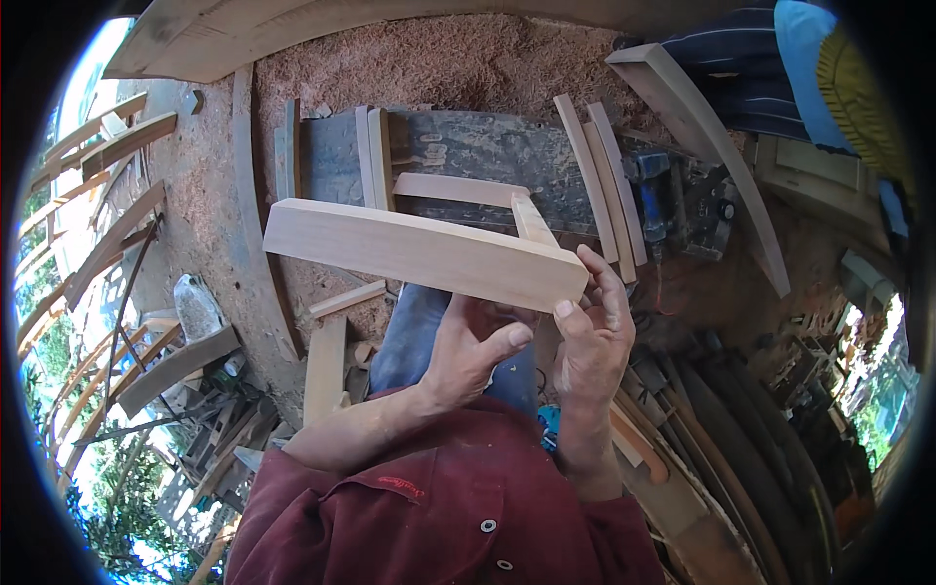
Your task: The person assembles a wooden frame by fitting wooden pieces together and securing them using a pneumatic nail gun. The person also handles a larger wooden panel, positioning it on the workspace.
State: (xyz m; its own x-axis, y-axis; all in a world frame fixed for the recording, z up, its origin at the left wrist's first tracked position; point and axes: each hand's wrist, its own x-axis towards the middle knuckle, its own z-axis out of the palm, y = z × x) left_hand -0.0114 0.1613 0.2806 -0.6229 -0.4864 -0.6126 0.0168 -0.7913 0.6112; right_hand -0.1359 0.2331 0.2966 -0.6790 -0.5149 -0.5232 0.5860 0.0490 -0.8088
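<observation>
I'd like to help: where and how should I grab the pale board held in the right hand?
Probably the left end of the pale board, coming from the person's left: it juts out free, away from the left hand, while the right hand pinches the right end.

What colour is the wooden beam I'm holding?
The beam is pale tan, best seen in the head view.

On the left, white daylight [86,68] and green leafy foliage [122,502] edge the brown floor [242,304] strewn with pinkish wood shavings [419,63].
</observation>
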